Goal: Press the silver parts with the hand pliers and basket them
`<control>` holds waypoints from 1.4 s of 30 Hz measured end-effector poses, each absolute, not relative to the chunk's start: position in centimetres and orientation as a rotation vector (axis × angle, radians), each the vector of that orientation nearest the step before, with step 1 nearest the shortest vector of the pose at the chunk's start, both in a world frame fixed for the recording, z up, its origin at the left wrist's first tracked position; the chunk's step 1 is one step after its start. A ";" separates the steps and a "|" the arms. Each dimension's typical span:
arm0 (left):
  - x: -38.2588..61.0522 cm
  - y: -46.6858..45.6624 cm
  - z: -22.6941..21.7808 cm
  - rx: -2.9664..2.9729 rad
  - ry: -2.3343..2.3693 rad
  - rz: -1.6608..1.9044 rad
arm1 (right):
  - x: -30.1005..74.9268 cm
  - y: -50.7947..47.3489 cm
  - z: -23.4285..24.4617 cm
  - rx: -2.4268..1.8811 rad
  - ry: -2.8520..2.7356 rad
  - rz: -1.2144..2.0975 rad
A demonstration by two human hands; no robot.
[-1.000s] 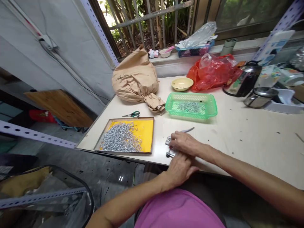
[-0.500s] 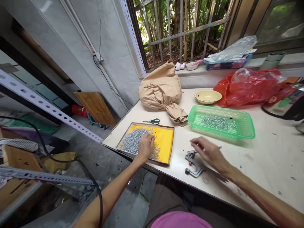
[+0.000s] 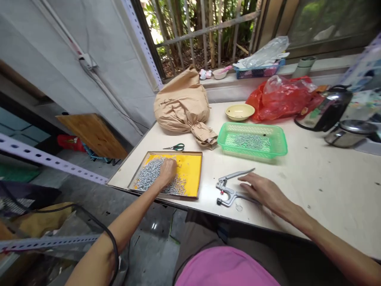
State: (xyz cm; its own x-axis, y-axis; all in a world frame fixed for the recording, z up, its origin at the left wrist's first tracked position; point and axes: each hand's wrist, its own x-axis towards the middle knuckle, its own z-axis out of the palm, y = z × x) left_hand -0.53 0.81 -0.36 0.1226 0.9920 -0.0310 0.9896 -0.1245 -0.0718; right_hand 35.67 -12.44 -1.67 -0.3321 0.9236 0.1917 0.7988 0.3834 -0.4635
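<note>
My left hand (image 3: 167, 171) is over a shallow cardboard tray (image 3: 200, 174), its fingers curled down at the edge of a heap of small silver metal pins (image 3: 149, 172). Its fingertips are hidden, so what they grip cannot be made out. Yellow lining (image 3: 190, 169) shows on the tray's right side. My right hand (image 3: 263, 191) hovers palm down by the handles of metal snap pliers (image 3: 230, 194), fingers loosely stretched and apart. The pliers lie on the table, jaws toward the tray. More metal pins (image 3: 251, 141) lie in a green plastic basket (image 3: 278, 153).
Green-handled scissors (image 3: 177, 147) lie behind the tray. A brown paper sack (image 3: 182, 103), a cream dish (image 3: 239, 112), a red plastic bag (image 3: 276, 101), a kettle (image 3: 326, 107) and a metal pot (image 3: 349, 133) stand along the back. The table's front edge (image 3: 184, 207) runs close to me.
The view has turned right. My left hand has dipped lower into the pins with its fingers curled. My right hand has moved away from the pliers' head toward the handles, uncovering them.
</note>
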 end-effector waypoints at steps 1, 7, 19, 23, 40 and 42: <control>-0.6 0.9 0.0 -2.332 -2.052 0.121 | 35.0 -13.5 -1.8 -1.526 -2.236 0.456; 2.9 -1.7 2.5 -2.487 -2.091 -0.431 | 33.9 -15.4 -1.3 -1.714 -2.302 0.506; 13.3 -9.0 -1.1 -2.887 -3.205 -0.562 | 34.2 -14.6 -0.9 -1.799 -2.403 0.375; 13.4 -9.3 -1.1 -2.799 -3.238 -0.545 | 34.3 -14.5 -1.1 -1.816 -2.401 0.359; 13.6 -9.5 -0.2 -2.742 -3.403 -0.194 | 36.6 -12.6 -1.9 -1.630 -2.404 0.320; 13.5 -9.7 -0.3 -2.704 -3.420 -0.213 | 37.0 -11.5 -2.2 -1.633 -2.468 0.397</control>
State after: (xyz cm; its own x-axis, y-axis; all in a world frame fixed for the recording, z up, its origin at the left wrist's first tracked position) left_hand 13.50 -9.72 -0.31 0.1741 0.6966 -0.6960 0.6047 0.4822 0.6339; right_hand 36.96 -11.47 -2.23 -0.3936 0.9191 -0.0165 0.8779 0.3706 -0.3032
